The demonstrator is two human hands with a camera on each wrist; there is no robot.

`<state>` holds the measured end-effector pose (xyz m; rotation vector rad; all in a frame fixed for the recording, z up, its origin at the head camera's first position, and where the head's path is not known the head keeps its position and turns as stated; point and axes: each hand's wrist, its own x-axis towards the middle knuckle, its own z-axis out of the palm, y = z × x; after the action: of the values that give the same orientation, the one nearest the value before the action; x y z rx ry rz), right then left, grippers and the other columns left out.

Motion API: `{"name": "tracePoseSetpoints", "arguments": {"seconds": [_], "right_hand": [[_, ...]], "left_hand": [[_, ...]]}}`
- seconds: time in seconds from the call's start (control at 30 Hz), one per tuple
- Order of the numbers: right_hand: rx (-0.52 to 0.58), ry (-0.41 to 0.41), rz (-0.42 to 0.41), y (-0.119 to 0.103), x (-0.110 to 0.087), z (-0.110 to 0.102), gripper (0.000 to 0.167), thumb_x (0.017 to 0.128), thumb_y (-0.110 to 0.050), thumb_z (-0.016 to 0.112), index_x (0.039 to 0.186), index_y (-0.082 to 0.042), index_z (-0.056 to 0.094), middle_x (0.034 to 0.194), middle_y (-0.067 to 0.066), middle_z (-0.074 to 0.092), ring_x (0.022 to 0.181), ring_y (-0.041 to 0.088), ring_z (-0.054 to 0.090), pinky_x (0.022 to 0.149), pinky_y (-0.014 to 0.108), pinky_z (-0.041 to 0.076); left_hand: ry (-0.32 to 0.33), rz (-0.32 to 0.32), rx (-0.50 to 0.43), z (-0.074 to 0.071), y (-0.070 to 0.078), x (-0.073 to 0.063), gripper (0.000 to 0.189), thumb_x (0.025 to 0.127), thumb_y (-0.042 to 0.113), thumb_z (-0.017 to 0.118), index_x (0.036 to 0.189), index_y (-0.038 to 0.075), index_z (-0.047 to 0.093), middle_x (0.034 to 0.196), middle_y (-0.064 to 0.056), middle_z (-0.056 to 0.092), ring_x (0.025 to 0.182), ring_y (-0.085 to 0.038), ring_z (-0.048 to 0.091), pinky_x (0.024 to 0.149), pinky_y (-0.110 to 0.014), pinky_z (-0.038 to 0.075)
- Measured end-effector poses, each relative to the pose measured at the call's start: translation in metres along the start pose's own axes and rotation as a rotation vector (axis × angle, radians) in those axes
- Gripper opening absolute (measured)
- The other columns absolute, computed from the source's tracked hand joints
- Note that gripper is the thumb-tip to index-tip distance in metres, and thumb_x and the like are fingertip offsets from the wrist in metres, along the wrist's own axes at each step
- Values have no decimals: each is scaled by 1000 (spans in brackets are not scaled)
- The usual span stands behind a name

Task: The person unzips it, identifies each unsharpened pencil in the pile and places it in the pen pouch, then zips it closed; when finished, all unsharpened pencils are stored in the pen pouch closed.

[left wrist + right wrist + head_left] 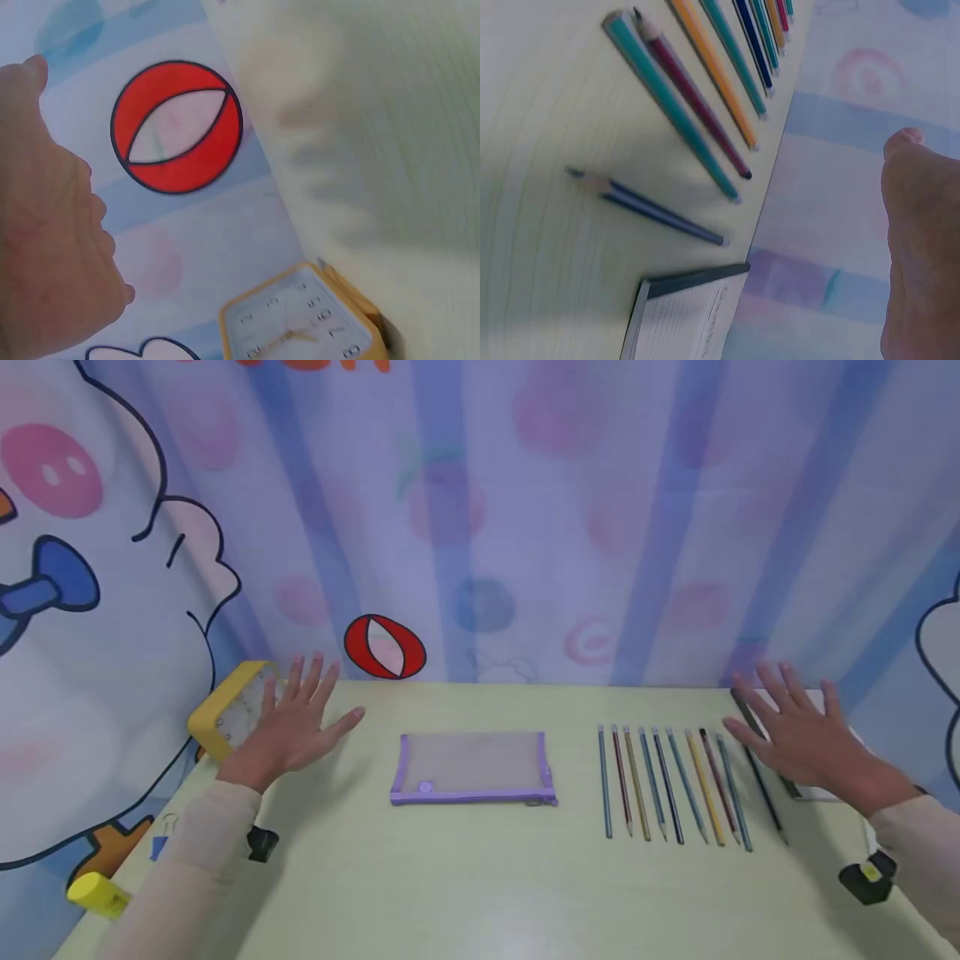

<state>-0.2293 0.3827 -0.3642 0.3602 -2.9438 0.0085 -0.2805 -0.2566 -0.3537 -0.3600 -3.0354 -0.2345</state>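
Note:
My left hand (296,727) is held up with its fingers spread, beside a yellow alarm clock (238,706) whose dial shows in the left wrist view. On the right, my right hand (813,745) is likewise spread, holding nothing, and overlaps a notepad (817,793) with a black edge. A dark pencil (765,797) lies slanted just left of that notepad. Between the hands is a flat see-through zip pouch (472,764) with purple trim. Right of the pouch, several pencils (658,785) in blue, red, yellow and green lie side by side, eraser ends toward the curtain.
A printed curtain (562,527) hangs along the table's back edge. At the left edge of the pale table (450,885) are a blue binder clip (159,847) and a yellow cylinder (99,893), partly behind the left sleeve (183,860).

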Motion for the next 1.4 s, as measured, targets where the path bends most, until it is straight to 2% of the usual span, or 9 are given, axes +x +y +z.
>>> {"name": "tracePoseSetpoints", "arguments": {"seconds": [0.17,0.33,0.47,0.6,0.83,1.0,1.13,1.27,1.4], "right_hand": [[15,-5,-38,-23,9,-4,78,105,-53,42,164,-20,3,169,24,2,156,47,-4,113,79,-1],[24,-9,-64,-41,14,-9,78,104,-54,44,164,-17,9,170,20,2,156,46,-1,115,77,-2],[55,-52,-91,-55,16,-11,78,103,-56,43,164,-19,9,171,17,-1,157,44,-3,117,75,-5],[79,-65,-137,-71,19,-7,77,104,-55,43,164,-21,9,171,15,0,158,41,-3,118,73,-5],[101,-42,-229,-108,22,8,73,103,-54,45,163,-24,16,172,10,7,159,37,2,121,69,-1],[125,-64,-311,-127,26,22,73,103,-55,46,163,-23,18,171,10,13,159,36,7,123,66,3],[116,-83,-408,-135,29,29,80,100,-59,50,163,-20,19,170,8,18,158,33,15,124,62,11],[118,-72,-524,-143,32,28,80,96,-55,59,159,-15,31,166,9,29,154,30,29,124,54,25],[154,-54,-635,-154,36,21,55,97,-36,67,143,-8,57,147,12,57,135,28,57,108,44,49]], "left_hand": [[-23,51,3,4,22,-1,94,96,73,32,163,16,-2,170,-11,-14,156,-40,-18,118,-70,-15],[-35,142,-19,8,48,5,89,98,71,33,163,21,-2,171,-7,-10,157,-35,-18,120,-67,-14],[-43,211,-37,13,70,7,88,98,71,35,163,25,-1,171,-4,-9,158,-33,-15,121,-67,-12],[-57,266,-43,21,93,8,88,97,72,36,163,27,-1,171,1,-12,158,-30,-16,122,-66,-12],[-93,364,-51,40,129,10,89,95,74,36,163,27,1,172,2,-6,160,-29,-10,124,-64,-9],[-144,429,-58,50,148,10,97,91,74,47,163,29,1,171,3,-6,160,-27,-9,125,-61,-7],[-182,491,-62,51,164,12,100,90,66,59,164,26,4,172,2,-5,160,-27,-6,126,-60,-3],[-196,551,-89,49,177,12,93,91,56,67,163,19,20,172,-4,10,160,-28,7,128,-56,10],[-189,554,-144,46,190,9,65,91,42,73,146,13,53,159,-7,44,149,-25,38,122,-44,35]]}}
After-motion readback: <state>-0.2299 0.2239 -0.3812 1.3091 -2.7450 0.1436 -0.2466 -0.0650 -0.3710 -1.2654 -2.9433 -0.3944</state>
